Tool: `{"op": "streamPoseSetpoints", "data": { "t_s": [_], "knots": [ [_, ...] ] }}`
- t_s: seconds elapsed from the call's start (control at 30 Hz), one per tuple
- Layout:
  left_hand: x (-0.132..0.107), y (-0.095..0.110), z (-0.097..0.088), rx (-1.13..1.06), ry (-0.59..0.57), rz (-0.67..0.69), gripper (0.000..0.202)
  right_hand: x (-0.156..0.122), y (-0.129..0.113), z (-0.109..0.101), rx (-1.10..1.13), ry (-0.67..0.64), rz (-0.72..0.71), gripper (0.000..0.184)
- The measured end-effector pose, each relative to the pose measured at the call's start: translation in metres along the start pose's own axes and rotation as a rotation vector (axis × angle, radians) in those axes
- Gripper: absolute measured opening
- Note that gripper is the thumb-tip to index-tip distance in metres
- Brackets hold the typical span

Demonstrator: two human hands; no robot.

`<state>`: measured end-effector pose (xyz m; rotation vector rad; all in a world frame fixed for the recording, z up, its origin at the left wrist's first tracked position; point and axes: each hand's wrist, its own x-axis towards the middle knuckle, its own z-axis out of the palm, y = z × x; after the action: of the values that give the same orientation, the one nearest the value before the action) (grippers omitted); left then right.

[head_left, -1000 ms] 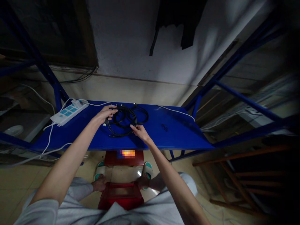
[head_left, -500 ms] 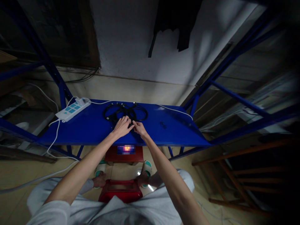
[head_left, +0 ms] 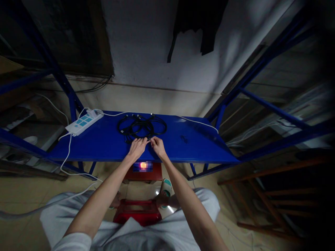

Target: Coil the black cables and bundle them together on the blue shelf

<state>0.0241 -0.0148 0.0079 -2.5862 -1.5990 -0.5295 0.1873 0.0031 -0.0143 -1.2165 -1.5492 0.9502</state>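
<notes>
Coiled black cables [head_left: 143, 126] with several light-tipped plugs lie in overlapping loops on the blue shelf top [head_left: 104, 148]. At the near side of the coils, my left hand [head_left: 137, 147] is closed on a black cable, fingertips together. Just right of it, thumb and finger of my right hand [head_left: 158, 145] pinch the cable too. The two hands' fingertips almost meet, and the bit of cable between them is small and partly hidden.
A white power strip [head_left: 85, 122] with blue sockets sits at the shelf's left end, its white cord hanging over the edge. Blue uprights [head_left: 218, 116] flank the shelf. Below are a red-brown stool [head_left: 146, 175] with a lit screen on it and a red stool [head_left: 138, 212].
Both hands have drawn slightly nearer to me, uncovering more of the cable loops. My left hand's fingers have come closer together. The view has shifted a little.
</notes>
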Motion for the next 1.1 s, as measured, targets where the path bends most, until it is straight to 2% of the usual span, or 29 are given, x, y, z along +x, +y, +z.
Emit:
{"op": "streamPoseSetpoints", "data": {
  "t_s": [0.13, 0.23, 0.53, 0.73, 0.9, 1.1],
  "knots": [
    [0.001, 0.0, -0.002, -0.01, 0.004, -0.016, 0.033, -0.001, -0.001, 0.001, 0.017, 0.022, -0.007, 0.028],
    [0.0, 0.0, -0.002, -0.005, 0.008, -0.026, 0.035, -0.001, -0.001, 0.001, 0.008, 0.06, -0.064, 0.021],
    [0.001, 0.0, -0.001, -0.013, -0.015, -0.035, 0.033, -0.006, -0.002, 0.003, -0.167, 0.158, -0.14, 0.01],
    [0.002, -0.003, 0.0, -0.018, -0.023, -0.031, 0.031, -0.004, 0.003, 0.004, -0.15, 0.061, -0.1, 0.013],
    [0.004, -0.005, 0.0, -0.002, -0.047, -0.061, 0.031, -0.001, 0.007, 0.001, -0.331, -0.067, -0.2, 0.024],
    [0.007, -0.003, -0.002, -0.005, -0.087, -0.066, 0.03, 0.003, 0.013, 0.002, -0.186, -0.037, -0.154, 0.037]
  ]
}}
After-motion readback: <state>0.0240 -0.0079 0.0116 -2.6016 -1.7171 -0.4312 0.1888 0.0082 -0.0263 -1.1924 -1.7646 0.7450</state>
